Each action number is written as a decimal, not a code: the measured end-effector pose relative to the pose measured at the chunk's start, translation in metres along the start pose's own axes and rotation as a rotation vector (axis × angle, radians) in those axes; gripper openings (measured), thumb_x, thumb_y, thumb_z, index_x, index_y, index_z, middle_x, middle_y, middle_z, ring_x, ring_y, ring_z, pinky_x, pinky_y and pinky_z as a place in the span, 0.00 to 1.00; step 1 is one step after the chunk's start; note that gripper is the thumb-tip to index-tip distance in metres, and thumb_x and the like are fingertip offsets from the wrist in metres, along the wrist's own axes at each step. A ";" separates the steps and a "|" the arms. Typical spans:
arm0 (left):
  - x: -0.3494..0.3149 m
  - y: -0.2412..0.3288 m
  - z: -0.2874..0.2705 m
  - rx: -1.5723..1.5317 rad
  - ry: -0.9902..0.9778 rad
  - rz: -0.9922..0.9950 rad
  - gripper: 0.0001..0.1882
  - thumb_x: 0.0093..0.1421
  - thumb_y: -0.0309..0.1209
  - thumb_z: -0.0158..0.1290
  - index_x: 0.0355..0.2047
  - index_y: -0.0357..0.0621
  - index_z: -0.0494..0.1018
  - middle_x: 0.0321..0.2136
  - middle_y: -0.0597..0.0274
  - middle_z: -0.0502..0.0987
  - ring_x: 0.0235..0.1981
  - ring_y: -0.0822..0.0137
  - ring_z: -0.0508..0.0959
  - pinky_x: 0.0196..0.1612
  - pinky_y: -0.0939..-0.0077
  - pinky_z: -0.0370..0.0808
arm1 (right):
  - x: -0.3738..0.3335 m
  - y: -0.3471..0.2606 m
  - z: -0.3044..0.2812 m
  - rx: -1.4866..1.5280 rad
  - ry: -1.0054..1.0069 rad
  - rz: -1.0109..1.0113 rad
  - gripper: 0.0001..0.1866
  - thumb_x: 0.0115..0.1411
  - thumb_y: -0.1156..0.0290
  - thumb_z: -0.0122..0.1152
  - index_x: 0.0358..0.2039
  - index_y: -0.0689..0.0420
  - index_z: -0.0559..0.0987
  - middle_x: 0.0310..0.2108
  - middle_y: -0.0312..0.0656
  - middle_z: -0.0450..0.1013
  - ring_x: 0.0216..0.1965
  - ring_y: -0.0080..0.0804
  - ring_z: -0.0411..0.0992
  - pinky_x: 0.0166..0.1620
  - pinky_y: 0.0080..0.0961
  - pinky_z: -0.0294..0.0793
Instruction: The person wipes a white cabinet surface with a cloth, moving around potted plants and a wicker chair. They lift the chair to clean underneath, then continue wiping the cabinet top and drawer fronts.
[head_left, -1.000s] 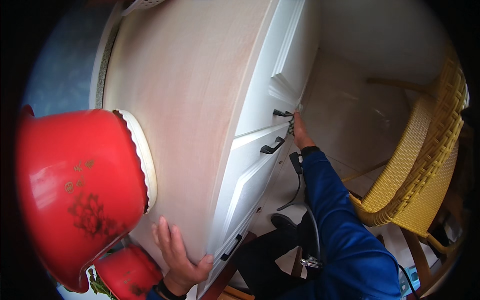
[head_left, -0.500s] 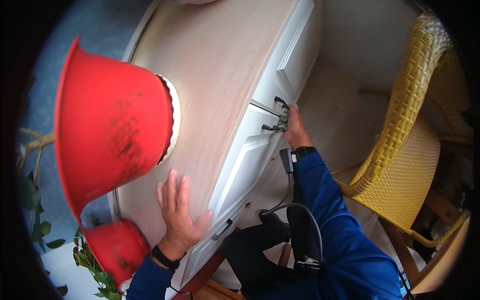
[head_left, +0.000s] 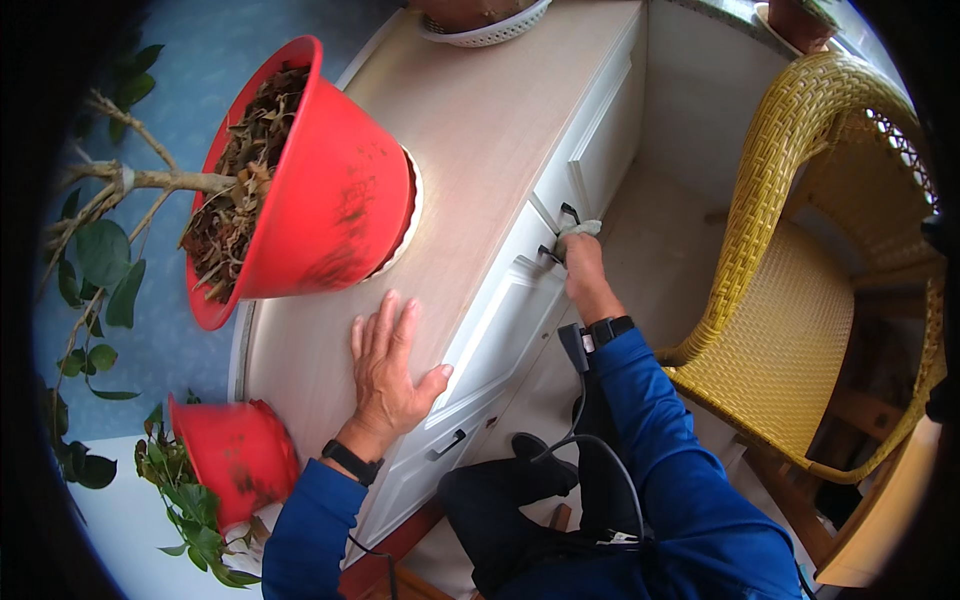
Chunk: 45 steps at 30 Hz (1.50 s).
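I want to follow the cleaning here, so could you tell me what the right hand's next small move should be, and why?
Probably slide the cloth along the dark handle. The right hand presses it against the white cabinet front there, while the left hand lies flat on the top as a brace.

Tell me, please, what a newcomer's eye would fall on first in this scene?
Most striking is the big red flowerpot, filled with dry leaves, standing on the pale top of the white cabinet. Beside it the left hand lies flat on the top, while the right hand presses a pale cloth against a dark door handle. A yellow wicker chair stands at right.
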<state>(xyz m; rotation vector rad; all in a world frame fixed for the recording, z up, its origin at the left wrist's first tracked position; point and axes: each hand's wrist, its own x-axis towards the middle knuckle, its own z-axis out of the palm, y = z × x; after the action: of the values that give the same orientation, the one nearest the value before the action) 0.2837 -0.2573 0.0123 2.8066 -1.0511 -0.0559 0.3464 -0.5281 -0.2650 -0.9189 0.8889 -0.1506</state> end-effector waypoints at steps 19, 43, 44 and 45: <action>-0.001 -0.001 0.003 0.029 0.014 -0.003 0.48 0.55 0.44 0.63 0.72 0.37 0.58 0.70 0.33 0.59 0.67 0.38 0.63 0.71 0.36 0.50 | -0.161 -0.012 0.047 -0.359 0.060 -0.707 0.18 0.69 0.81 0.53 0.58 0.60 0.77 0.59 0.56 0.73 0.56 0.57 0.75 0.58 0.36 0.74; 0.000 -0.001 0.002 0.046 -0.032 -0.006 0.47 0.57 0.42 0.59 0.73 0.33 0.56 0.71 0.32 0.57 0.69 0.37 0.60 0.72 0.42 0.50 | -0.104 -0.017 0.037 -0.152 0.159 -0.733 0.13 0.70 0.72 0.58 0.52 0.60 0.81 0.38 0.38 0.78 0.39 0.22 0.71 0.45 0.24 0.73; 0.000 -0.001 0.002 0.050 -0.031 -0.003 0.47 0.57 0.42 0.59 0.73 0.33 0.56 0.71 0.32 0.57 0.69 0.37 0.60 0.72 0.42 0.50 | -0.098 -0.017 0.032 -0.125 0.113 -0.630 0.12 0.70 0.70 0.57 0.50 0.61 0.81 0.35 0.38 0.77 0.37 0.22 0.70 0.43 0.25 0.72; 0.000 -0.001 0.002 0.053 -0.027 0.001 0.47 0.57 0.42 0.59 0.73 0.33 0.56 0.71 0.32 0.57 0.69 0.37 0.60 0.72 0.42 0.50 | -0.090 -0.015 0.024 -0.102 0.077 -0.503 0.12 0.71 0.69 0.57 0.47 0.62 0.81 0.32 0.37 0.76 0.36 0.21 0.69 0.41 0.25 0.72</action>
<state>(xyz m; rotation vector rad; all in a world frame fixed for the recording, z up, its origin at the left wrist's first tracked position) 0.2844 -0.2568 0.0103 2.8602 -1.0749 -0.0674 0.3092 -0.4800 -0.1924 -1.2272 0.7252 -0.5800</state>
